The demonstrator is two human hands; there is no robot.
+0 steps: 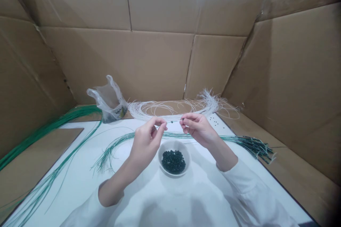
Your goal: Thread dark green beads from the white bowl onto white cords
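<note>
Just beyond a white bowl (188,153) of small dark green beads (173,162), my two hands are raised close together. Thumb and fingertips of my left hand (148,138) pinch a thin cord. A small dark green bead (172,122) sits on the pale stretch of cord (176,121) between the hands. My right hand (198,129) is closed in a pinch at the other end of this stretch, with a tiny dark speck at its fingertips; whether that is another bead I cannot tell.
A bundle of green cords (249,143) with dark right ends crosses the white table (133,202) behind the bowl. White cords (207,103) lie coiled at the back, near a plastic bag (110,104). More green cords (53,127) run left. Loose beads (217,122) lie at right. Cardboard walls (160,64) enclose the table.
</note>
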